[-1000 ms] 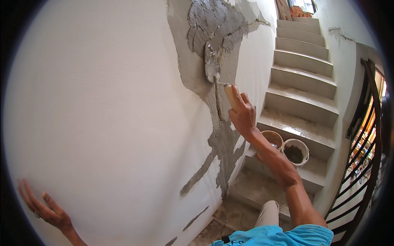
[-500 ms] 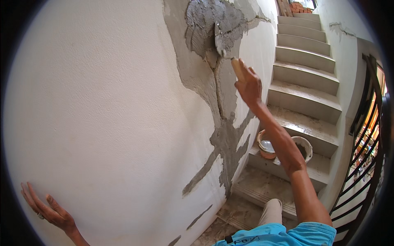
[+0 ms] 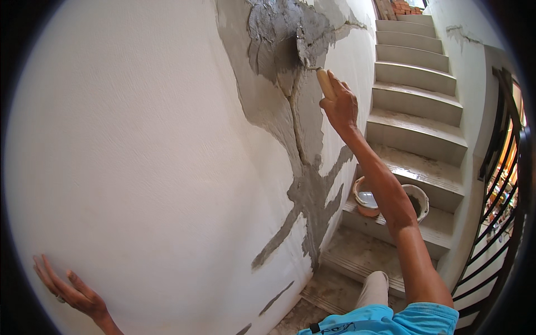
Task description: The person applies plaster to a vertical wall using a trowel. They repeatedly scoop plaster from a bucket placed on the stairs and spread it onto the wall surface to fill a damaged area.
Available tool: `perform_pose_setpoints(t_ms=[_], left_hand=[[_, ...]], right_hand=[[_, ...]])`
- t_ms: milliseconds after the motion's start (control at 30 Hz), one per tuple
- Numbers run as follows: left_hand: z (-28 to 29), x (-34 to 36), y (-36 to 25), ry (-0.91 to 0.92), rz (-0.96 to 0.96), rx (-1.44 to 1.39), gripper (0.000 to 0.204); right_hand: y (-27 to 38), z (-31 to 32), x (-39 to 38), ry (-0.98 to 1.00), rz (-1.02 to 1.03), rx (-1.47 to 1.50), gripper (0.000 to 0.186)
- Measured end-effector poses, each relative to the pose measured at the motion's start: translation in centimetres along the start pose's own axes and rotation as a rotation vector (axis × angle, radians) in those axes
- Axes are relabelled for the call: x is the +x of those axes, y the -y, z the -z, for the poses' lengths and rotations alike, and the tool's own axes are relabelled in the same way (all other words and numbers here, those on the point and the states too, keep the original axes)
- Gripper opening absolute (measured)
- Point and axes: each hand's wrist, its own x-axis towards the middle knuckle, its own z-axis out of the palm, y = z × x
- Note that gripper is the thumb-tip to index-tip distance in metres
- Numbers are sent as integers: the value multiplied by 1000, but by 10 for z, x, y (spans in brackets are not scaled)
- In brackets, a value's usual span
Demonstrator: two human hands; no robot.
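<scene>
My right fingers grip wooden-handled trowel, left fingers empty; wet dark-grey mortar fills upper centre, narrow jagged crack below looks unfilled.

Looks like an indoor stairwell under repair; cannot tell whether in a home or another building. Shows pale steps climbing beside a white wall with a crack and patches of grey plaster, two buckets on a step, a dark railing, and orange bricks piled near the top.
</scene>
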Motion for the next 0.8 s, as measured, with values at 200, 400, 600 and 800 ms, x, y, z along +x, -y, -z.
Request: perform_pose_setpoints(t_ms=[200, 400, 600, 800], left_hand=[[1, 0, -3, 4, 19, -7, 56], [8, 1, -2, 12, 20, 13, 57], [0, 2, -8, 2, 35, -20, 57], [10, -1, 0, 38, 53, -5, 59]], right_hand=[[19, -3, -34, 45, 103, 54, 81], [24, 20, -43, 83, 53, 155, 80], [0, -2, 17, -34, 39, 13, 78], [34, 16, -34, 163, 79, 143, 80]])
